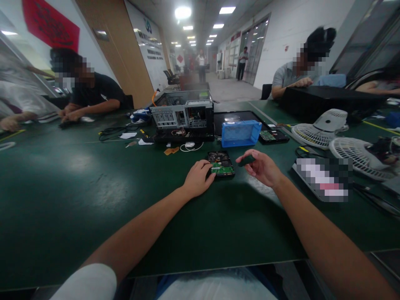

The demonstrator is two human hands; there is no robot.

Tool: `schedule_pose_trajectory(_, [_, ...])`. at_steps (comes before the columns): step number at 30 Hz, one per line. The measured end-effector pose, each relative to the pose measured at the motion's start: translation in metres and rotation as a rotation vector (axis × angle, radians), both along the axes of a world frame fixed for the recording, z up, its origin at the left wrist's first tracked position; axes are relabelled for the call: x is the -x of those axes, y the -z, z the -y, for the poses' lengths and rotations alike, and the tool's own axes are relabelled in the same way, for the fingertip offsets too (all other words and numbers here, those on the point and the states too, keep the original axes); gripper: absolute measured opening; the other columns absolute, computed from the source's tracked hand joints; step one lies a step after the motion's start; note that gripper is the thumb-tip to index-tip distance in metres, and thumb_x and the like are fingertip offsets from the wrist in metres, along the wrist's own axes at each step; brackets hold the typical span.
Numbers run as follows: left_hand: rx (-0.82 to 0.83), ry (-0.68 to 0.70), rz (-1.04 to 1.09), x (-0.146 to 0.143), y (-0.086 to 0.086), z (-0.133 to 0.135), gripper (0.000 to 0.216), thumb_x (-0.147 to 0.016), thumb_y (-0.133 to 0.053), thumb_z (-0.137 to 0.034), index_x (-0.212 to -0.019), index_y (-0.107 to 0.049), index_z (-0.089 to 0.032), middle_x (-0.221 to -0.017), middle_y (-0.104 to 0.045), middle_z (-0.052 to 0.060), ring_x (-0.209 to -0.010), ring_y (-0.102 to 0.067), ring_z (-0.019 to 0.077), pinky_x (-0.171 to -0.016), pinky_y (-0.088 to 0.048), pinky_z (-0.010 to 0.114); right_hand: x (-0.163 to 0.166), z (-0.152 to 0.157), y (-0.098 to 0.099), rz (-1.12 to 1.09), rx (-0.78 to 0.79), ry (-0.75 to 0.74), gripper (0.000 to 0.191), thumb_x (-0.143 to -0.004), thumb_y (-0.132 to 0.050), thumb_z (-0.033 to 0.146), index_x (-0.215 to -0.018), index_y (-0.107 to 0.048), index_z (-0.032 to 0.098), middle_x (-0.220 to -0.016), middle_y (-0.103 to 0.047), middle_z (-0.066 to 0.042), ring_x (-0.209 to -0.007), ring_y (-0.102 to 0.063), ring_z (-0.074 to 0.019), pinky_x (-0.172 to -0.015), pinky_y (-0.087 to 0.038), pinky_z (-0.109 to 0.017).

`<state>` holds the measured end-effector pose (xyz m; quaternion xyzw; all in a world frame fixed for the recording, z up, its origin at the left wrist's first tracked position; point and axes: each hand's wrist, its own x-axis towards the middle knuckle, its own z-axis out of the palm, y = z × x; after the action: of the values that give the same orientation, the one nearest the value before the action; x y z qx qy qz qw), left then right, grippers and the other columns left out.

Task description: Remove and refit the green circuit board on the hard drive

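Observation:
A hard drive [222,167] lies on the green table in front of me, its green circuit board facing up. My left hand [199,178] grips its left side, with the fingers at the far left corner and the thumb by the near edge. Just right of the drive, my right hand [261,167] is raised over the table. Its thumb and fingers are curled together around a small dark thing [246,161], which is too dark to name. Behind the drive stands a blue plastic tray [239,143].
Beyond lies an opened computer case [184,118], with a second drive with a green board [273,136] right of the tray. White fan parts [315,130] and a blurred-out item [323,179] occupy the right. Cables [117,131] lie left. People sit at both sides.

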<state>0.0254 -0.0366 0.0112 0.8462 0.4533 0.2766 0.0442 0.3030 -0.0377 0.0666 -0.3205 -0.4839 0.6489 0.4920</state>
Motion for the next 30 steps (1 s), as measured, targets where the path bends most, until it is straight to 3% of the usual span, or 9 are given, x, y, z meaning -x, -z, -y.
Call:
schedule_pose_trajectory(5, [-0.005,0.0,0.006,0.0,0.0021,-0.0009,0.036,-0.096,-0.057,-0.038,-0.127,-0.061,-0.02,-0.126,-0.058,0.011,-0.115,-0.056,0.0285,-0.098,-0.053,0.048,-0.0005,-0.0011,0.0024,-0.028,0.009,-0.018,0.031,-0.087,-0.061,0.042,-0.108,-0.071,0.021,-0.095,-0.07,-0.006,-0.055,-0.049,-0.011,-0.043,-0.03,-0.024])
schedule_pose_trajectory(10, [-0.02,0.002,0.014,-0.0005,0.0043,-0.002,0.035,-0.096,-0.058,-0.036,-0.126,-0.062,-0.02,-0.126,-0.058,0.011,-0.115,-0.056,0.0288,-0.099,-0.053,0.049,0.0014,0.0007,0.001,-0.042,0.017,-0.032,0.028,-0.086,-0.063,0.043,-0.102,-0.071,0.021,-0.1,-0.068,-0.006,-0.058,-0.051,-0.0106,-0.044,-0.031,-0.024])
schedule_pose_trajectory(17, [-0.007,0.003,0.006,-0.0002,0.0031,-0.0011,0.036,-0.096,-0.057,-0.037,-0.127,-0.061,-0.019,-0.127,-0.058,0.011,-0.115,-0.056,0.0288,-0.098,-0.053,0.049,0.0028,0.0024,-0.0006,-0.011,-0.005,-0.072,0.028,-0.088,-0.063,0.045,-0.102,-0.066,0.02,-0.085,-0.067,-0.005,-0.058,-0.053,-0.0126,-0.044,-0.034,-0.025])
schedule_pose_trajectory(25, [0.005,-0.001,0.01,-0.0003,0.0012,0.0002,0.036,-0.097,-0.056,-0.038,-0.128,-0.061,-0.02,-0.128,-0.058,0.011,-0.116,-0.056,0.028,-0.099,-0.053,0.048,0.0034,0.0033,-0.001,0.093,-0.084,-0.11,0.028,-0.092,-0.061,0.045,-0.103,-0.065,0.02,-0.115,-0.07,-0.012,-0.06,-0.057,-0.0115,-0.044,-0.034,-0.023])
schedule_pose_trajectory(30, [0.004,-0.001,0.011,0.0002,0.0004,0.0002,0.035,-0.097,-0.056,-0.037,-0.127,-0.061,-0.02,-0.128,-0.058,0.01,-0.115,-0.056,0.0282,-0.099,-0.053,0.048,0.0039,0.0044,-0.003,0.091,-0.08,-0.079,0.027,-0.089,-0.065,0.046,-0.1,-0.065,0.021,-0.111,-0.072,-0.011,-0.06,-0.055,-0.0118,-0.045,-0.034,-0.024])
